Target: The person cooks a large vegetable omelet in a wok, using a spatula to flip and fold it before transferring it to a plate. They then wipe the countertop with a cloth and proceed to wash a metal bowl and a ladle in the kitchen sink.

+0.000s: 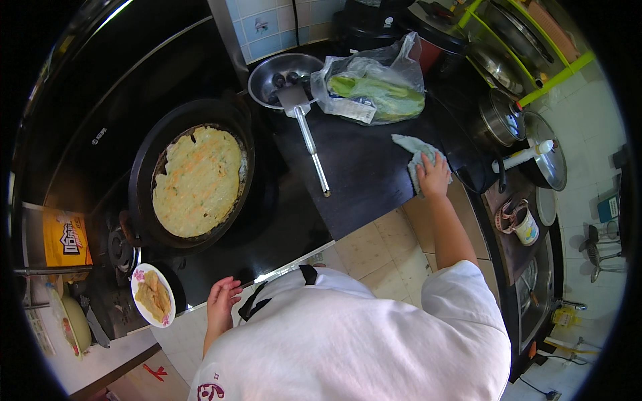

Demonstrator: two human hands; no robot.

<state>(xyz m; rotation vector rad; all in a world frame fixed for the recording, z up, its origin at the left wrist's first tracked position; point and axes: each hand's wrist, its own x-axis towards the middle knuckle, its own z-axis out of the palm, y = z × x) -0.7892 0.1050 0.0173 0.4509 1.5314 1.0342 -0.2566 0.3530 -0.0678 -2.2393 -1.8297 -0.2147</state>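
Note:
My right hand (432, 176) presses a pale blue-grey cloth (420, 150) onto the black countertop (358, 160), near its front edge. My left hand (222, 299) is beside the stove's front edge with its fingers curled; whether it grips something thin there is unclear. In front of me a dark wok (138, 175) holds a flat yellowish pancake (198, 183) with orange and green flecks. A metal spatula (312, 140) lies across the counter, its blade resting on the rim of a steel bowl (261, 75) with several dark round items inside.
Behind the cloth sits a clear plastic bag (376, 85) of green vegetables. A white plate (168, 301) with browned food stands at the stove's left front. To the right are a lidded pot (501, 118), a wok lid (551, 150), a white cup (527, 229) and a sink (539, 301).

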